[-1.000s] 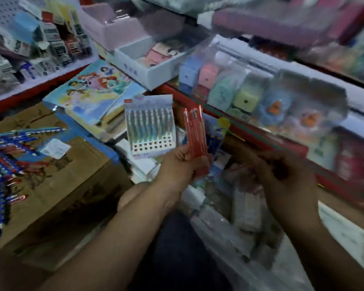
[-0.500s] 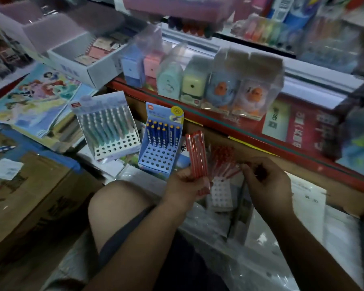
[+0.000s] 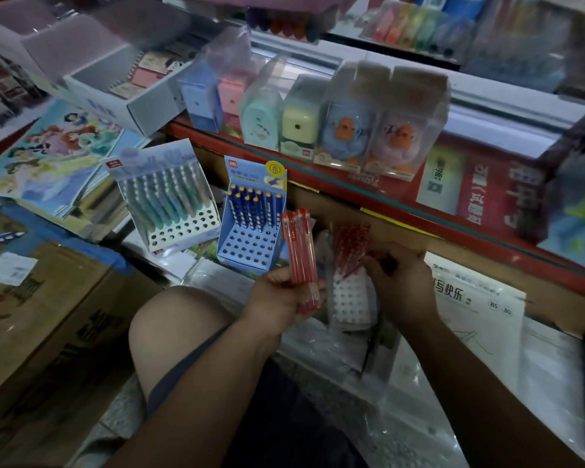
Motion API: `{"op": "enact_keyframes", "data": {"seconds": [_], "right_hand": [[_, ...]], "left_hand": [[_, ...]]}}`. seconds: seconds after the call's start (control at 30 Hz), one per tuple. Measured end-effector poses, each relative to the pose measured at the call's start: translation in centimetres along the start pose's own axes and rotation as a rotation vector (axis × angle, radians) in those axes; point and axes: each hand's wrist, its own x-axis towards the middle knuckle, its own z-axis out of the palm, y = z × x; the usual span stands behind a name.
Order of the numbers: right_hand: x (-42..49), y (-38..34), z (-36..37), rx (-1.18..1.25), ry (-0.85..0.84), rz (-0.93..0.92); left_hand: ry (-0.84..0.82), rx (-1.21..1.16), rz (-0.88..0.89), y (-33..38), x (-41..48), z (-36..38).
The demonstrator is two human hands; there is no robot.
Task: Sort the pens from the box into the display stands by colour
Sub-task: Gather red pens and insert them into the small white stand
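Left hand point(image 3: 284, 298): fingers and thumb curled round a bundle of red pens point(image 3: 299, 251), slim translucent plastic barrels, upright, sticking well above the fingertips. Grip is at the lower third.

Right hand point(image 3: 402, 285): fingers curled, tips in among the racked red pens point(image 3: 350, 244) just left of them. It's blurred, so I can't tell if they pinch one.

Those pens stand in a white stand point(image 3: 350, 298), a perforated stepped base with round holes, between the two hands and below the right fingertips. It sits on crinkly clear plastic wrap point(image 3: 335, 359).

Left of the left fingertips, close by: blue stand point(image 3: 250, 251), card, same hole grid, blue pens point(image 3: 254, 207) with orange caps in the back rows. Further left is a pale stand point(image 3: 179, 231) with teal pens point(image 3: 166, 201).

Far left is a cardboard box point(image 3: 48, 315), with blue tape and one blue pen point(image 3: 0, 238) on top.

Above the fingers a red-edged shelf point(image 3: 385, 204) carries pencil sharpeners point(image 3: 298, 126) in clear packs. Nothing blocks either hand.
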Motion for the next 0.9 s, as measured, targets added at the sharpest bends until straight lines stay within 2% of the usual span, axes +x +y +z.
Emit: {"op": "enact_keyframes", "data": {"seconds": [0.27,0.43,0.57,0.7,0.8,0.9], "right_hand": [[0.4,-0.1,0.5,-0.007,-0.007,-0.029],[0.6,-0.5,2.0,-0.088,-0.040,-0.074],[0.9,-0.1,3.6,-0.241,-0.033,-0.159],[1.0,-0.1,4.0,-0.263,-0.038,-0.223],[0.9,-1.5,3.1,-0.136,0.006,-0.164],[1.0,-3.7,1.5,0.162,-0.049,-0.042]], "left_hand": [[0.009,0.045,-0.024,-0.4,0.5,0.6],[0.008,0.036,-0.024,-0.3,0.7,0.6],[-0.008,0.053,-0.029,-0.3,0.7,0.5],[-0.041,0.026,-0.068,-0.1,0.5,0.3],[-0.073,0.039,-0.090,0.0,0.4,0.1],[-0.120,0.056,-0.096,0.0,0.3,0.2]]}}
